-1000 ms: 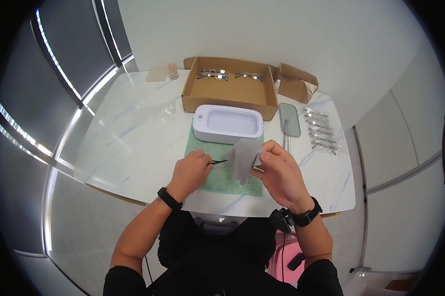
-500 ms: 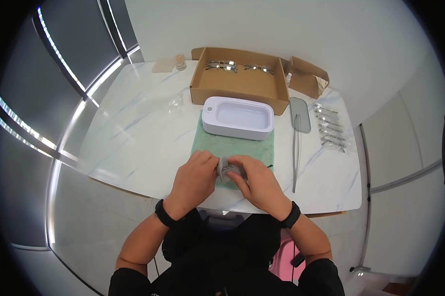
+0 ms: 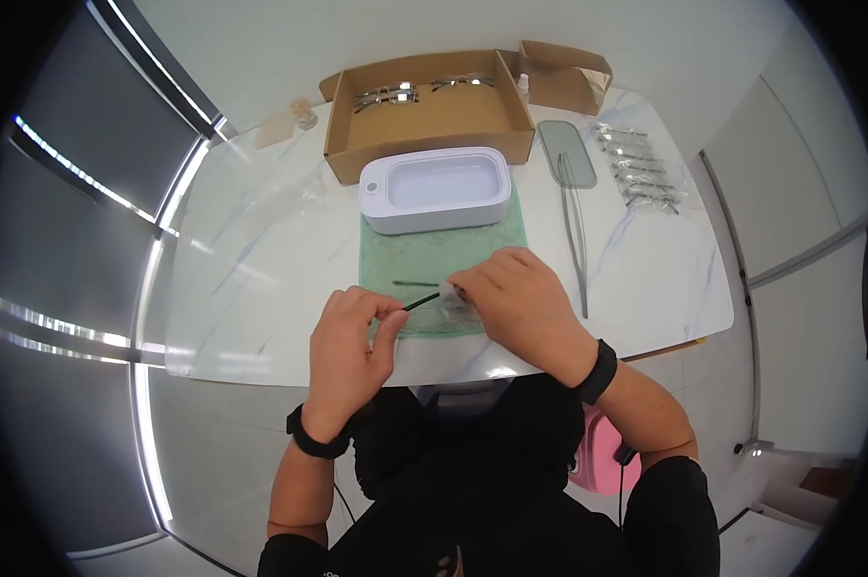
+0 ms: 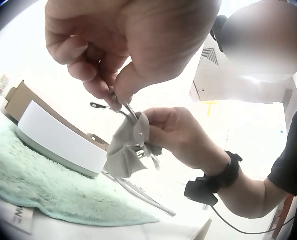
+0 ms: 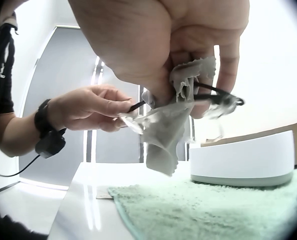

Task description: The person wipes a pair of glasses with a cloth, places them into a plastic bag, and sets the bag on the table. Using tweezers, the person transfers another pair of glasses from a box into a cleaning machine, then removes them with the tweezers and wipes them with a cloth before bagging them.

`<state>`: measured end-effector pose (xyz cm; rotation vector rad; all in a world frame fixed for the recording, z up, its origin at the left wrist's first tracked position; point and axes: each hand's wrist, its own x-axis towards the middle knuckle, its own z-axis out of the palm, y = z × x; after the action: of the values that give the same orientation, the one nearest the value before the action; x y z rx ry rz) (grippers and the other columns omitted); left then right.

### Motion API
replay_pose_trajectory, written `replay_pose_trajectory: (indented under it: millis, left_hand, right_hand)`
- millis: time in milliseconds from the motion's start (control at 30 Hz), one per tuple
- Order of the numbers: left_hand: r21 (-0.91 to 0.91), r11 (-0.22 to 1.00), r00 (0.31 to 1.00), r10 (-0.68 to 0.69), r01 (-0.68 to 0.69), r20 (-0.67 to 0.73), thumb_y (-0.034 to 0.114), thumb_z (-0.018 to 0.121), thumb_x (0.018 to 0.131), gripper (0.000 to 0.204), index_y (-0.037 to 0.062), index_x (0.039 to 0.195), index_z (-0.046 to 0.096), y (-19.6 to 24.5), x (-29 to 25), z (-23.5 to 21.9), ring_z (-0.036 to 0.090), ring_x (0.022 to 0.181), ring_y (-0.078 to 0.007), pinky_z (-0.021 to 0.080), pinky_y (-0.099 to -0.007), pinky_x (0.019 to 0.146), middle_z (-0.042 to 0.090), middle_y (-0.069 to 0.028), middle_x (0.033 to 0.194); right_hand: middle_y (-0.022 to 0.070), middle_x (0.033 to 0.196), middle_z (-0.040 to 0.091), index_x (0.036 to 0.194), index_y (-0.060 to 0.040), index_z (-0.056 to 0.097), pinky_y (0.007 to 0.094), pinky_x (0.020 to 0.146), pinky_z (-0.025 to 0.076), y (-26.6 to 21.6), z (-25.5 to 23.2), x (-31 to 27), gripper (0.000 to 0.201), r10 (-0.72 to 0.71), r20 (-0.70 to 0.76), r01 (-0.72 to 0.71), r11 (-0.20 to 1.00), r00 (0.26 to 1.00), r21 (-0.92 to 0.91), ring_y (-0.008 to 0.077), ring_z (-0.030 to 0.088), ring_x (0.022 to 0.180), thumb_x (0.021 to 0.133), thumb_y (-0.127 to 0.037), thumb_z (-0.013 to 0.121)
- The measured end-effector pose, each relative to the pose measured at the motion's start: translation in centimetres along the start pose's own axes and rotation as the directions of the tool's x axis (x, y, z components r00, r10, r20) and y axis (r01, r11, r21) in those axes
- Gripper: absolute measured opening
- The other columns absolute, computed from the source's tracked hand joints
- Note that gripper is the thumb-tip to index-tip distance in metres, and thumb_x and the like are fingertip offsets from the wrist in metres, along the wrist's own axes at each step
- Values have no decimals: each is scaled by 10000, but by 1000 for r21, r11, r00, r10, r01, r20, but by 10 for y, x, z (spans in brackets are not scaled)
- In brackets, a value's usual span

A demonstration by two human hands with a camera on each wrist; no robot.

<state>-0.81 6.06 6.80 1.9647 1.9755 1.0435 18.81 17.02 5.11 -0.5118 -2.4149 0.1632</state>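
Note:
My left hand (image 3: pixel 349 346) pinches a dark temple arm of a pair of eyeglasses (image 3: pixel 421 301) between thumb and fingers. Opposite it, my right hand (image 3: pixel 530 308) grips a thin grey cloth (image 5: pixel 163 135) folded round part of the same glasses. The cloth's loose corners hang down in both wrist views. In the right wrist view, a dark part of the frame sticks out past the right fingers. Much of the lenses is hidden by cloth and fingers. Both hands are above the green towel (image 3: pixel 381 260), near the table's front edge.
A white-lilac cleaner tub (image 3: pixel 434 216) stands on the towel's far part. Behind it, a cardboard box (image 3: pixel 357 154) holds several glasses. To the right lie long tweezers (image 3: pixel 578 240), a grey lid (image 3: pixel 569 154) and several bagged glasses (image 3: pixel 641 168). A smaller carton (image 3: pixel 559 82) stands behind.
A second ago the cloth hung loose from my right hand, then both hands came together with it bunched between them. Now they are farther apart, with a temple arm showing between. The head view shifted.

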Motion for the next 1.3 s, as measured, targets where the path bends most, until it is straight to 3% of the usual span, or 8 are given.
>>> replay_pose_trajectory:
  millis: [500, 600, 733, 833, 933, 1000, 1167, 1300]
  left_hand:
    - [-139, 974, 972, -197, 179, -131, 145, 694, 877, 94, 59, 909, 673, -14, -11, -11, 555, 836, -208, 419, -300, 611, 665, -38, 920]
    - [-155, 973, 967, -196, 172, -161, 152, 693, 883, 97, 62, 913, 675, -19, -14, -11, 560, 842, -191, 410, -293, 598, 675, -31, 925]
    - [-164, 976, 977, -164, 141, -138, 148, 686, 890, 91, 59, 910, 675, -19, -14, -3, 564, 824, -171, 403, -290, 597, 671, -30, 885]
    - [-248, 945, 967, -241, 213, -87, 143, 681, 896, 94, 53, 922, 673, -5, -11, 6, 572, 794, -168, 398, -280, 598, 668, -40, 881]
    - [-370, 892, 939, -322, 258, -122, 148, 670, 913, 111, 39, 935, 668, -3, -11, 15, 557, 724, -134, 389, -253, 598, 668, -38, 848]
    - [-430, 859, 928, -357, 279, -111, 154, 663, 923, 124, 31, 940, 665, -2, -12, 15, 549, 703, -114, 388, -243, 598, 668, -35, 828]
    - [-574, 732, 889, -457, 367, -15, 190, 676, 925, 190, 2, 953, 663, -3, -13, 17, 563, 715, -72, 397, -234, 616, 671, -25, 771]
    - [-580, 755, 908, -415, 307, -61, 207, 688, 917, 216, -4, 955, 663, -6, -15, 23, 567, 722, -77, 407, -244, 646, 673, -24, 767]
  right_hand:
    - [92, 865, 701, 986, -54, 698, 359, 707, 514, 22, -12, -35, 164, 393, -87, -392, 919, 915, 29, 273, 652, 762, 827, -36, 662]
    - [125, 916, 722, 1057, -21, 706, 276, 659, 517, 7, -33, -37, 214, 763, 43, -667, 535, 645, 519, 184, 674, 721, 884, 10, 584]
    - [106, 967, 711, 1076, -27, 696, 304, 683, 531, -37, -26, -37, 275, 586, -194, -448, 758, 787, 474, 184, 680, 763, 818, 36, 625]
    - [76, 1085, 678, 1124, -46, 657, 347, 787, 538, -58, 10, -18, 354, 150, -277, -97, 976, 949, 195, 205, 674, 899, 775, 11, 654]
    - [76, 1091, 664, 1145, -23, 620, 374, 899, 515, -72, 30, -12, 343, 178, -63, -167, 975, 982, 147, 219, 659, 979, 804, -31, 650]
    - [85, 1068, 665, 1152, -2, 600, 390, 963, 488, -73, 31, -4, 334, 138, -208, -102, 979, 968, 176, 218, 661, 990, 824, -52, 640]
    - [83, 1062, 668, 1145, -11, 600, 403, 979, 481, -64, 42, -7, 332, 158, -153, -129, 974, 976, 184, 206, 663, 999, 816, -36, 639]
    - [60, 1006, 682, 1086, -33, 634, 446, 998, 460, -51, 54, -7, 286, 156, -145, -144, 985, 977, 91, 194, 663, 994, 800, -38, 629]
